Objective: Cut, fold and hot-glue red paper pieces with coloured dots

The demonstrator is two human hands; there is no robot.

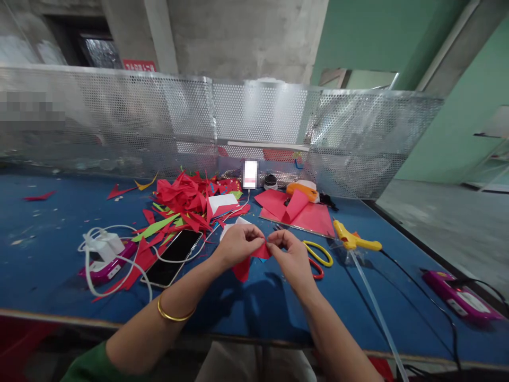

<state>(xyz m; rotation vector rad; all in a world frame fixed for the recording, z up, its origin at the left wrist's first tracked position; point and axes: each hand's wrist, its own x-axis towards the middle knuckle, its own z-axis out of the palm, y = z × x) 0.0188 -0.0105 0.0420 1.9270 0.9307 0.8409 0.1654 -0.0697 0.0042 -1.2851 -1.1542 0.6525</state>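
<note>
A small piece of red paper (260,251) is pinched between my two hands above the blue table. My left hand (241,244) is closed on its left part, thumb and fingers together. From the other side, my right hand (289,253) grips the edge with thumb and forefinger. Part of the paper hangs below my left hand, and the fingers hide some of it. Just right of my right hand lie scissors (323,254) with one yellow and one red handle loop, their blades partly hidden. White paper (227,229) shows behind my left hand.
A heap of red and green scraps (181,196) lies left, beside a dark phone (175,257) and a purple power strip (109,268) with white cables. At right are red sheets (312,215), a yellow glue gun (356,241) and another power strip (461,297). Perforated metal panels (258,111) stand behind.
</note>
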